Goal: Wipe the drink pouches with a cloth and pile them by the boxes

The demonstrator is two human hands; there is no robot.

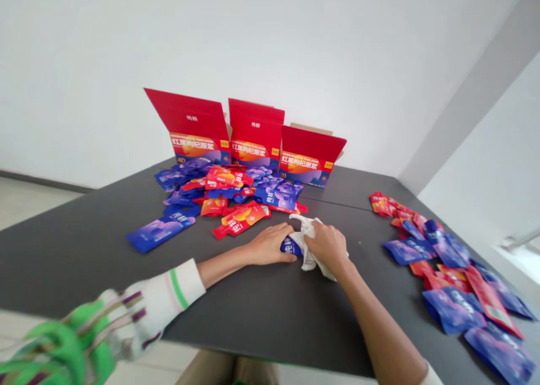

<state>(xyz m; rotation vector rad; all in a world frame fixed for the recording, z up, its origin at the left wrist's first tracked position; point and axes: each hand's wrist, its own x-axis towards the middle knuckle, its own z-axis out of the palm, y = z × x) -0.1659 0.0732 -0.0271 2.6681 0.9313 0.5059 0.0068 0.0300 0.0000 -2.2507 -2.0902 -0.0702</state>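
A blue pouch [290, 246] lies low over the dark table, its left end gripped by my left hand [273, 244] between thumb and fingers. My right hand [327, 243] is closed on a crumpled white cloth [310, 261] and presses it against the pouch's right part, which the cloth hides. Just beyond my left hand rests a red pouch [240, 219]. Farther left a single blue pouch [162, 230] lies flat at the edge of a mixed heap of red and blue pouches [228, 177].
Three red boxes with raised lids, a left box [198, 143], a middle box [255, 146] and a right box [307, 162], stand behind the heap near the white wall. More pouches [453, 309] spread along the right side of the dark table [253, 312].
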